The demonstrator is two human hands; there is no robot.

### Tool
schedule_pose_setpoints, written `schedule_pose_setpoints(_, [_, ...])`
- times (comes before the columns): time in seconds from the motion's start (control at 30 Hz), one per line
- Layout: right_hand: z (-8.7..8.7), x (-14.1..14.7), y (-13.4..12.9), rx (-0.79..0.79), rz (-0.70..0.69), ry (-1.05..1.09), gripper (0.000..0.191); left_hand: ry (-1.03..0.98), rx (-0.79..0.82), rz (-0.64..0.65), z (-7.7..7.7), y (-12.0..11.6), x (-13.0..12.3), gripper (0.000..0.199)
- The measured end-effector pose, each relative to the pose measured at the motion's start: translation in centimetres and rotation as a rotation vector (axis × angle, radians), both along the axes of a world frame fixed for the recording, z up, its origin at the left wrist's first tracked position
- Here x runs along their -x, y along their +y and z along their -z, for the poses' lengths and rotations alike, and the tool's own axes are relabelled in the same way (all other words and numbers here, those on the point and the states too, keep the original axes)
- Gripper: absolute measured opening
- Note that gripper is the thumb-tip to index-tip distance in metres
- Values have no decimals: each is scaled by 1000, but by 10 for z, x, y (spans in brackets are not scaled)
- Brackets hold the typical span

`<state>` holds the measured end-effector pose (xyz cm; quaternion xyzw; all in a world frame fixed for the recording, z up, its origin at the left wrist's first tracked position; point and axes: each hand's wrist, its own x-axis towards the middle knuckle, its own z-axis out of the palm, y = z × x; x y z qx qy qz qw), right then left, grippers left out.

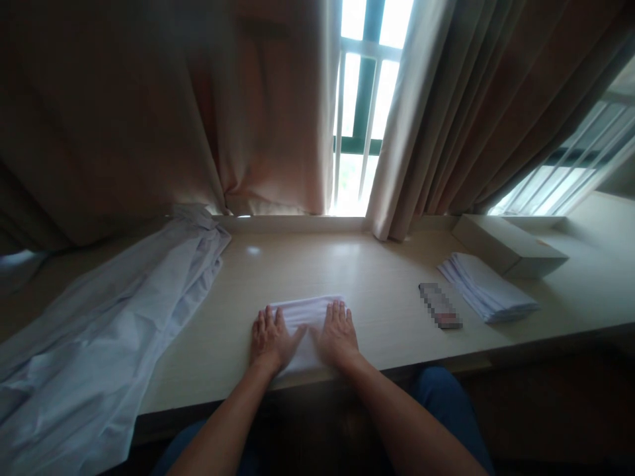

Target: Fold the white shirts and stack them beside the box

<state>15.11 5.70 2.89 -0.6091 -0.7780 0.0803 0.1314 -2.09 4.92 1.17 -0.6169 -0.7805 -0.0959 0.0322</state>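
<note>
A folded white cloth lies on the pale tabletop right in front of me, close to the front edge. My left hand rests flat on its left side, fingers stretched out and the thumb pointing inward. On the right side of the cloth, my right hand lies flat as well, its fingers pointing away from me. Both palms press down on the fabric, and the thumbs nearly meet over its middle. Shallow creases run across the part between the hands.
A large heap of loose white cloth covers the left side and hangs over the front edge. On the right are a stack of folded white cloths, a pixelated flat object and a pale box. Curtains hang behind.
</note>
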Motion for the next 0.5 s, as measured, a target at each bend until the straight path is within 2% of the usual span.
schedule_pose_setpoints(0.2, [-2,-18,14,26,10,-29,86,-17,17,4,-6,15,-22,99])
schedule_pose_setpoints(0.5, [-7,-61,10,53,54,-65,84,-49,-35,49,2,15,-65,100])
